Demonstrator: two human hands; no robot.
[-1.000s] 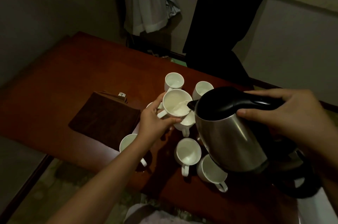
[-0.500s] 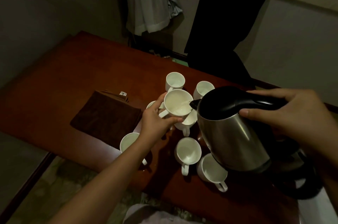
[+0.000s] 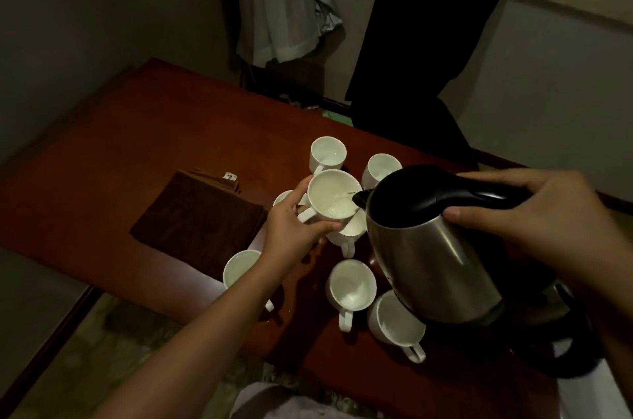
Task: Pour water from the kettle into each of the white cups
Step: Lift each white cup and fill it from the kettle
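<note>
So my left hand [image 3: 291, 226] was gripping a round white ceramic cup [image 3: 334, 196] lifted above the others, and my right hand [image 3: 544, 213] was wrapped around the black handle of the shiny steel kettle [image 3: 428, 254], tipped with its spout right at that cup's rim, water running in. Six more white cups [image 3: 352, 285] sat under and around my left hand on the red-brown wooden table [image 3: 120, 158].

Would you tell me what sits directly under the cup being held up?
Another white cup stands on the table beneath the held cup; its contents are mostly covered by that cup and the left hand.
</note>
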